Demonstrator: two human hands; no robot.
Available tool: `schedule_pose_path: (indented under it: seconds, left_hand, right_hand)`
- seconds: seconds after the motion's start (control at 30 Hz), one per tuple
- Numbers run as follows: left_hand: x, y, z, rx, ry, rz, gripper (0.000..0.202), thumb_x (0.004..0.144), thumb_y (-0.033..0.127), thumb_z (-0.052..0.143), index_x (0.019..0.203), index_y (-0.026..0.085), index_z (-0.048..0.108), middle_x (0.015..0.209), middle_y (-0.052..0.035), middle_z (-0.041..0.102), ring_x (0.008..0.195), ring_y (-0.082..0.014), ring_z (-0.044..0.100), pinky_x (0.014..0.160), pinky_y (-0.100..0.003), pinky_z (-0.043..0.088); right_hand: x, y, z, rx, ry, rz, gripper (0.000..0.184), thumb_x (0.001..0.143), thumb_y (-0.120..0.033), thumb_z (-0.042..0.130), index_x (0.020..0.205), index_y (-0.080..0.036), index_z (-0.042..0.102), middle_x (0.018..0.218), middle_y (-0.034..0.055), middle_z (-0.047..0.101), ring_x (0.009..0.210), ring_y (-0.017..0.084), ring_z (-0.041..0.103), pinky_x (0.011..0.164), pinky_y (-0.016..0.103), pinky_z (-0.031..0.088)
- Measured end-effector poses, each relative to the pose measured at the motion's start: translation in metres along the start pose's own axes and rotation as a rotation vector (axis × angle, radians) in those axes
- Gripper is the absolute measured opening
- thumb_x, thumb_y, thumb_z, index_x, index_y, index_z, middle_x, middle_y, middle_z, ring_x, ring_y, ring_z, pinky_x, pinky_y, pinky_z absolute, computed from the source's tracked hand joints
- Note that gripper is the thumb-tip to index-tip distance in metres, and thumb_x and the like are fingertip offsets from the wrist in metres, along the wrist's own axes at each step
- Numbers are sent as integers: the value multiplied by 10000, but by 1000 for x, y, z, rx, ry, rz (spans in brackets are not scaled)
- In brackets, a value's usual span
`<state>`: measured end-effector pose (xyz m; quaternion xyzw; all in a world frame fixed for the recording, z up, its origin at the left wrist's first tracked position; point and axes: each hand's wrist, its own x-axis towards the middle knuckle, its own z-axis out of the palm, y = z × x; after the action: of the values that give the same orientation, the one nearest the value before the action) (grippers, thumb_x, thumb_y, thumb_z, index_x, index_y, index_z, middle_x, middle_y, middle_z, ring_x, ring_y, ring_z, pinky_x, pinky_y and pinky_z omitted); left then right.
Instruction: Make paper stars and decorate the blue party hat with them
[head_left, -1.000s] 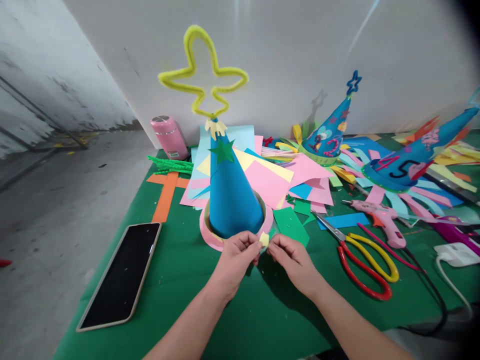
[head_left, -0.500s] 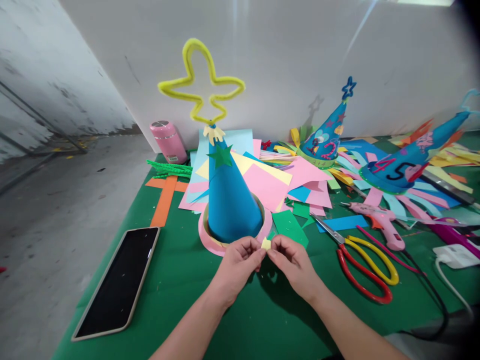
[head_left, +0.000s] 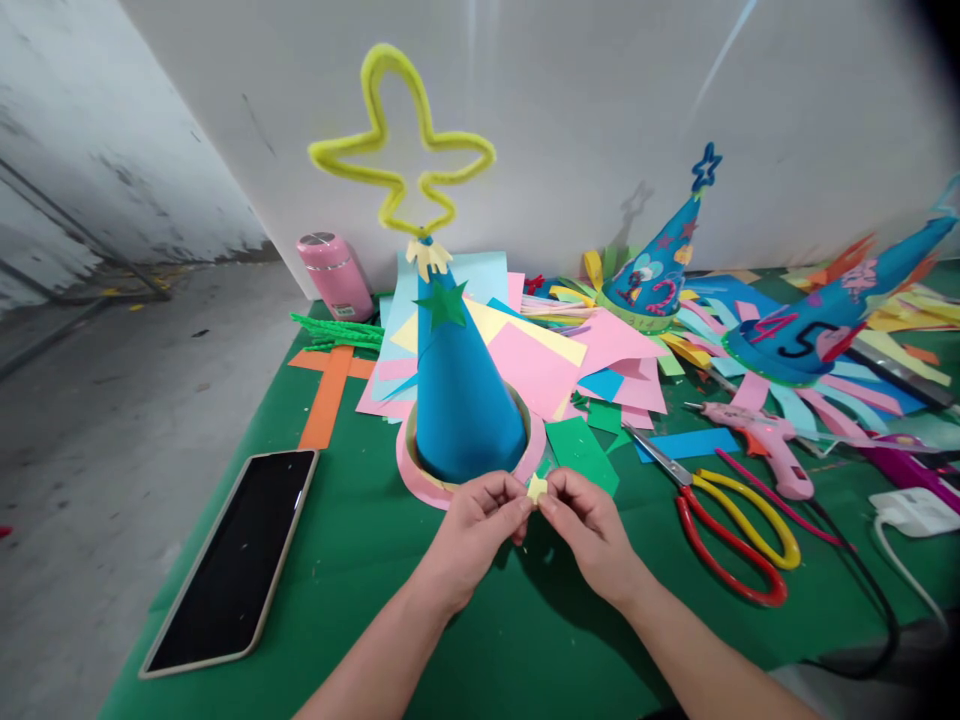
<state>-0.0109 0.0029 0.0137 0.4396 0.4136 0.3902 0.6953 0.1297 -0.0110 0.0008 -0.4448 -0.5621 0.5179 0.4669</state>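
Observation:
Between my fingertips is a small pale-yellow paper piece [head_left: 537,488] with pointed edges, partly covered by my fingers. My left hand [head_left: 484,520] pinches its left side, and my right hand [head_left: 589,520] pinches its right side. Just beyond them stands a blue paper cone hat [head_left: 465,410] with a pink brim [head_left: 411,475]. A green paper star [head_left: 448,303] is on the cone's upper front. Pale-yellow fringed paper [head_left: 428,258] rings the tip, topped by a yellow pipe-cleaner shape [head_left: 431,140].
Scissors [head_left: 720,520], a pink glue gun [head_left: 772,435] and its cord lie to the right. A phone [head_left: 232,560] is at left, a pink bottle [head_left: 335,277] behind. Paper sheets [head_left: 525,360] and two decorated blue hats [head_left: 656,262] are at the back of the green table.
The view has shifted slightly, making the hat's top appear higher. Both hands keep their pinch, and slightly more of the yellow paper piece shows between them.

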Motion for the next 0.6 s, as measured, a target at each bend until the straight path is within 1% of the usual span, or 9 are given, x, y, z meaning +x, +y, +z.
schedule_pose_path:
  seconds: [0.13,0.33,0.47,0.6]
  left_hand:
    - [1,-2,0,26,12,18,209,758,278,557,599,153,502,505,35,462,514,-91,400,509,-220,301]
    - [2,-2,-1,102,39,8,215,749,290,563,598,154,495,504,42,448,496,-85,381,483,-217,274]
    - [2,-1,-1,69,23,5,211,753,275,550,589,154,498,495,34,464,502,-89,395,494,-220,292]
    - [2,-1,0,49,9,10,205,756,285,549,603,154,509,517,32,469,519,-93,408,513,-225,315]
  right_hand:
    - [1,2,0,6,-4,2,214,832,-251,453,637,-185,394,566,-60,320,511,88,289,463,215,243]
    - [1,3,0,40,-9,36,210,820,-257,472,635,-176,415,570,-59,333,516,85,295,470,211,251]
    - [0,3,-1,46,-7,46,200,823,-256,474,647,-173,428,574,-59,344,514,82,296,470,209,250]
    - [0,3,-2,10,9,27,196,824,-255,479,652,-174,432,577,-57,351,518,84,306,471,210,255]
